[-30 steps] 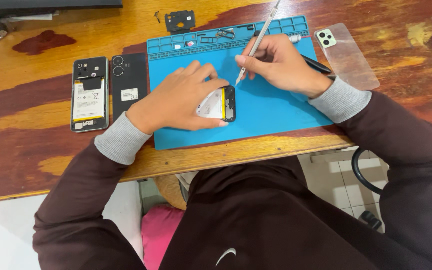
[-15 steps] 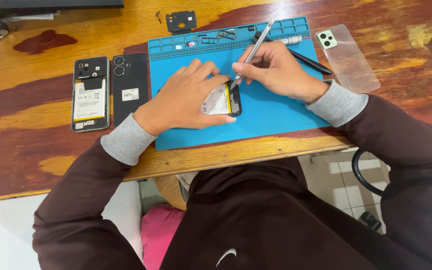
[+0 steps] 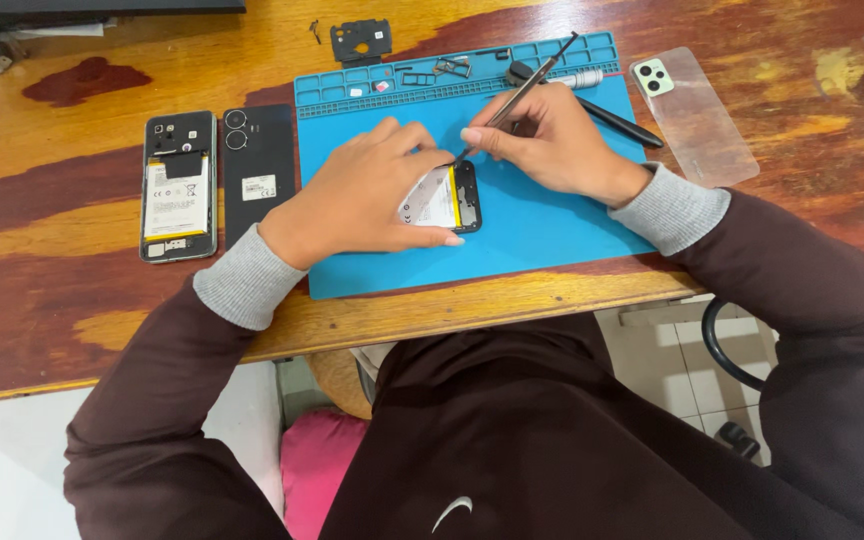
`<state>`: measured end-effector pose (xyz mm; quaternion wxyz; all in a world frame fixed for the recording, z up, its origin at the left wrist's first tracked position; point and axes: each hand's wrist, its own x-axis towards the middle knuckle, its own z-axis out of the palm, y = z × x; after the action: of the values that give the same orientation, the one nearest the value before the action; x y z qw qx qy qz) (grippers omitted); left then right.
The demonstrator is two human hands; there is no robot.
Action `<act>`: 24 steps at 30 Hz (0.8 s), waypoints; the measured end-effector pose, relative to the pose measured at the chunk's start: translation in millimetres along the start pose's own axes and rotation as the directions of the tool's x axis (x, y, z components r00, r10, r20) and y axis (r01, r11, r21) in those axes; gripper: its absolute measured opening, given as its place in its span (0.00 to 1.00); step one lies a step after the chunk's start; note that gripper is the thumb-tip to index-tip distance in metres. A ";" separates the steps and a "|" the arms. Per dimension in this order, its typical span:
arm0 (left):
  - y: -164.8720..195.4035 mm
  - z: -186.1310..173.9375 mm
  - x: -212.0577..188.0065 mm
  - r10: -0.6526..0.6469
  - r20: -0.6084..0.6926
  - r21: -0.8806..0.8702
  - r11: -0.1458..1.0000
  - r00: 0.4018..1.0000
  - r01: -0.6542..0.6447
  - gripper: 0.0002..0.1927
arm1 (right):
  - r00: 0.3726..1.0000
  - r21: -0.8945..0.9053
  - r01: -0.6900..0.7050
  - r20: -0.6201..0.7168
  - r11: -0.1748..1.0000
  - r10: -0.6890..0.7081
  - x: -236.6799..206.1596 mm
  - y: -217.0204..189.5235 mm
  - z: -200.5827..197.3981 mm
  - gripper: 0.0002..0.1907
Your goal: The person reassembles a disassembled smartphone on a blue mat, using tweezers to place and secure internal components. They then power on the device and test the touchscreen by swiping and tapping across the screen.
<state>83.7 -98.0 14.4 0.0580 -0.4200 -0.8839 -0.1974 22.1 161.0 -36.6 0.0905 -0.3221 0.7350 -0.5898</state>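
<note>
Worn wooden bench [image 3: 62, 300], blue repair mat [image 3: 552, 225] on it. Opened phone [image 3: 444, 198] lies mid-mat; left hand [image 3: 367, 195] pins it, fingers pressed on its edges. Right hand [image 3: 550, 145], fingers pinched on tweezers [image 3: 517, 95], tip at phone's top. Left of mat: second opened phone [image 3: 180, 186], black back cover [image 3: 258, 170].

My left hand [image 3: 362, 195] presses on an open phone [image 3: 442, 197] with shiny black plastic edges and a smooth white battery sticker. My right hand [image 3: 552, 150] holds thin, shiny metal tweezers [image 3: 517, 95]. Under the phone lies a blue mat [image 3: 542, 225], soft-looking rubber, not shiny. Around the mat is the wooden table [image 3: 52, 290], glossy and worn in patches. My sleeve cuffs [image 3: 667, 205] are grey knitted cloth.
</note>
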 end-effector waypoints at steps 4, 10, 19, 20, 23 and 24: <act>1.8 -0.2 0.2 -0.001 0.029 0.042 0.999 1.000 0.000 0.41 | 1.000 -0.025 0.007 0.007 1.000 -0.006 0.5 -2.0 -0.8 0.07; 2.1 -0.9 0.0 -0.013 0.048 0.039 0.999 0.999 0.011 0.42 | 1.000 -0.017 0.006 0.026 1.000 -0.006 0.8 -3.1 0.2 0.07; 0.8 5.0 0.9 -0.032 -0.055 0.039 0.999 0.998 0.034 0.33 | 0.999 -0.003 0.017 0.047 1.000 -0.017 -0.2 -5.8 -1.0 0.07; 0.4 5.4 0.9 -0.024 -0.065 0.048 0.999 0.998 0.027 0.32 | 0.999 -0.006 0.018 0.044 1.000 -0.018 -0.3 -5.9 -1.0 0.07; -0.6 6.2 0.9 -0.011 -0.083 0.055 0.998 0.996 0.016 0.29 | 0.999 -0.053 0.032 0.023 0.998 -0.031 -1.1 -5.7 -0.1 0.07; -0.9 6.3 0.8 -0.009 -0.087 0.054 0.998 0.996 0.014 0.29 | 0.999 -0.075 0.037 0.014 0.997 -0.036 -1.3 -5.7 0.2 0.07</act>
<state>82.9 -95.4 8.6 0.1067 -0.4043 -0.8880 -0.1915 25.3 161.1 -31.7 0.0720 -0.3425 0.7499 -0.5614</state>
